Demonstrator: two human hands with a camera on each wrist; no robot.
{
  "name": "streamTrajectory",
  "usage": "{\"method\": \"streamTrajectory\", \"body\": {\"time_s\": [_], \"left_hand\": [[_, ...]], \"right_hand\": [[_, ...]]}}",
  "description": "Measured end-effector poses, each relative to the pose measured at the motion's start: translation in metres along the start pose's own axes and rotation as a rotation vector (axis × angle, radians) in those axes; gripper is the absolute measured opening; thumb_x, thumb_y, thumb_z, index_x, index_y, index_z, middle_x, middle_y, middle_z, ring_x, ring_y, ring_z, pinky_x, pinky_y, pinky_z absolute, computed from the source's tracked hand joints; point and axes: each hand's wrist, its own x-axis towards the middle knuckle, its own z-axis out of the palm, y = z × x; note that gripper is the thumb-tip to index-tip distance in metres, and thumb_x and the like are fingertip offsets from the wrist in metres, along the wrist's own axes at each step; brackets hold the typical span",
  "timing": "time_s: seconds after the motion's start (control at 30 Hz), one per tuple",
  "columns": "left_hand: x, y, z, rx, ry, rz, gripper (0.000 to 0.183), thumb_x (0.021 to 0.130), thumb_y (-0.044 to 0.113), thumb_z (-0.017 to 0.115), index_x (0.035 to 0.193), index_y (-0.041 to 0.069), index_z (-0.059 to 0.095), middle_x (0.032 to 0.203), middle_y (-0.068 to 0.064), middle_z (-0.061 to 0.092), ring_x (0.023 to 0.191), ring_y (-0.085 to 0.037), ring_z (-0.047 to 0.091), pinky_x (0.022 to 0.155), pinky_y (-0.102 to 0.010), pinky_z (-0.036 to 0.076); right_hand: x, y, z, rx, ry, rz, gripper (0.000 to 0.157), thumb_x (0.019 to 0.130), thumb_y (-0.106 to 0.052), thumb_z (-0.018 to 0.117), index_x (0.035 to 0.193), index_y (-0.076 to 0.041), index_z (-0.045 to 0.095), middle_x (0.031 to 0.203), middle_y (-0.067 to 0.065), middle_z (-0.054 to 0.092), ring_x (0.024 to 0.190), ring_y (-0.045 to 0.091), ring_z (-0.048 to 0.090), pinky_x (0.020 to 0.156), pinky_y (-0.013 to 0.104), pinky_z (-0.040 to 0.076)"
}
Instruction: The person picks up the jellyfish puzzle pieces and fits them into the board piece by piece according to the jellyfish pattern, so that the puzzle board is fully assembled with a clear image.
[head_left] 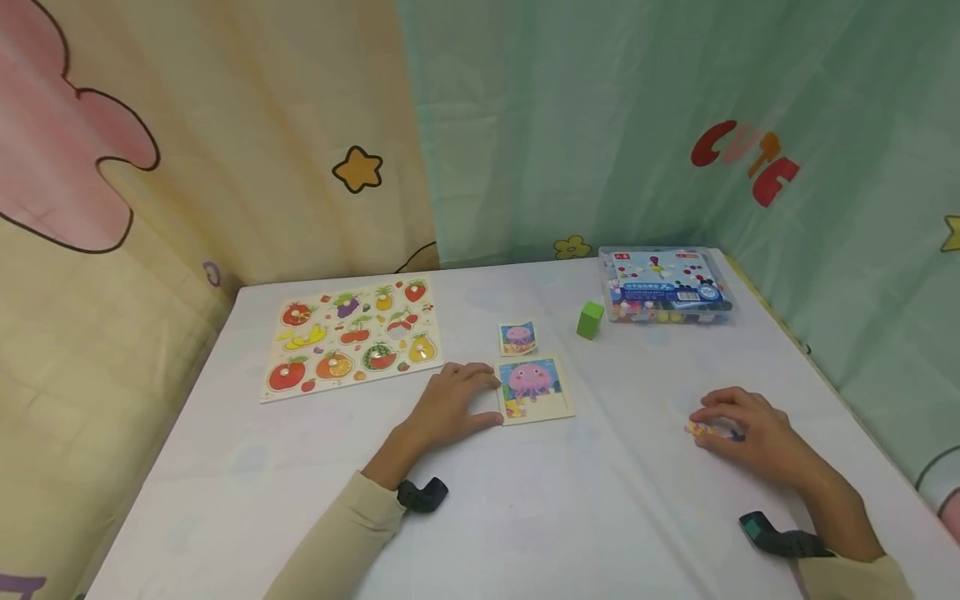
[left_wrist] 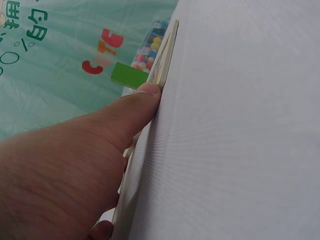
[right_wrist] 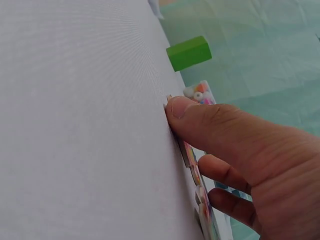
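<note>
A square puzzle board (head_left: 534, 392) with a pink octopus picture lies on the table, its lower right part pale and blank. My left hand (head_left: 453, 404) rests at its left edge, thumb at the near corner and fingers farther up; the left wrist view shows the straight thumb (left_wrist: 142, 97) touching that corner. Just behind the board lies a small octopus picture card (head_left: 518, 337). Off to the right, my right hand (head_left: 757, 433) pinches a small puzzle piece (head_left: 708, 430) with yellow and blue print, low over the table. The palm and fingers hide part of it.
A fruit peg puzzle (head_left: 352, 337) lies at the back left. Toward the back right stand a green block (head_left: 590, 321) and a clear plastic box (head_left: 666, 286) of colored balls. Curtains (head_left: 562, 125) hang behind the white table (head_left: 525, 517).
</note>
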Motion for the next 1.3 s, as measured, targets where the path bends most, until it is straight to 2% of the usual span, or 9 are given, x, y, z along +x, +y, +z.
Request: {"method": "streamTrajectory", "body": {"time_s": [0.1,0.27,0.37,0.5,0.67,0.73,0.97,1.13,1.3], "left_hand": [[-0.002,-0.001,-0.001,-0.009,0.004,-0.003,0.055,0.088,0.056,0.073,0.131,0.022,0.065,0.145,0.001,0.053,0.124,-0.026,0.047,0.097,-0.046,0.041],[-0.001,-0.002,-0.001,-0.024,0.001,0.009,0.055,0.089,0.055,0.073,0.132,0.022,0.065,0.146,0.001,0.052,0.124,-0.025,0.047,0.095,-0.045,0.041],[0.001,-0.002,0.000,-0.025,0.008,0.019,0.054,0.089,0.055,0.073,0.131,0.023,0.065,0.146,0.002,0.052,0.123,-0.025,0.047,0.093,-0.045,0.041],[0.002,-0.001,0.000,-0.025,0.011,0.021,0.053,0.089,0.055,0.073,0.130,0.022,0.066,0.146,0.001,0.053,0.123,-0.025,0.047,0.093,-0.045,0.041],[0.002,0.000,0.000,-0.018,0.007,0.018,0.053,0.089,0.055,0.072,0.130,0.022,0.066,0.146,0.001,0.053,0.123,-0.024,0.047,0.093,-0.044,0.041],[0.002,0.000,0.000,-0.013,0.009,0.018,0.053,0.089,0.055,0.072,0.130,0.022,0.066,0.145,0.001,0.053,0.123,-0.024,0.047,0.093,-0.043,0.041],[0.001,-0.002,0.003,-0.001,0.014,0.015,0.053,0.088,0.056,0.073,0.130,0.022,0.066,0.145,0.002,0.053,0.122,-0.024,0.048,0.092,-0.043,0.042],[0.002,-0.003,0.006,0.004,0.010,0.007,0.054,0.088,0.058,0.072,0.129,0.024,0.066,0.145,0.003,0.053,0.121,-0.023,0.048,0.092,-0.042,0.042],[0.003,-0.004,0.005,0.003,0.014,0.011,0.054,0.088,0.058,0.071,0.129,0.024,0.066,0.144,0.004,0.053,0.121,-0.023,0.048,0.093,-0.042,0.041]], "right_hand": [[0.001,0.001,0.001,-0.013,0.013,-0.024,0.038,0.074,-0.012,0.090,0.108,-0.018,0.074,0.119,0.005,0.059,0.109,0.028,0.048,0.076,0.054,0.031],[-0.001,0.004,0.003,-0.040,0.051,-0.029,0.034,0.071,-0.006,0.089,0.098,-0.018,0.073,0.115,0.005,0.060,0.107,0.030,0.050,0.077,0.055,0.034],[0.002,0.003,0.004,-0.045,0.071,-0.047,0.033,0.071,-0.006,0.089,0.097,-0.020,0.074,0.111,0.000,0.061,0.106,0.025,0.050,0.077,0.050,0.033],[0.015,-0.006,0.008,-0.022,0.068,-0.137,0.035,0.070,-0.005,0.090,0.097,-0.021,0.074,0.106,-0.006,0.062,0.103,0.016,0.052,0.078,0.046,0.033],[0.052,-0.030,0.015,0.017,-0.005,-0.240,0.034,0.072,-0.005,0.089,0.097,-0.021,0.074,0.104,-0.009,0.061,0.100,0.016,0.056,0.080,0.047,0.032],[0.071,-0.044,0.022,0.030,-0.050,-0.250,0.030,0.075,-0.007,0.088,0.096,-0.021,0.074,0.104,-0.009,0.061,0.100,0.017,0.057,0.081,0.048,0.034],[0.129,-0.098,0.064,0.041,-0.222,-0.259,0.017,0.083,-0.021,0.085,0.097,-0.019,0.075,0.106,-0.007,0.063,0.103,0.017,0.059,0.088,0.049,0.042],[0.146,-0.120,0.088,0.011,-0.291,-0.269,0.018,0.083,-0.022,0.084,0.097,-0.018,0.073,0.105,-0.006,0.062,0.095,0.013,0.058,0.086,0.039,0.049],[0.148,-0.123,0.094,0.048,-0.315,-0.261,0.019,0.084,-0.021,0.084,0.100,-0.018,0.073,0.103,-0.008,0.061,0.096,0.012,0.054,0.085,0.035,0.049]]}}
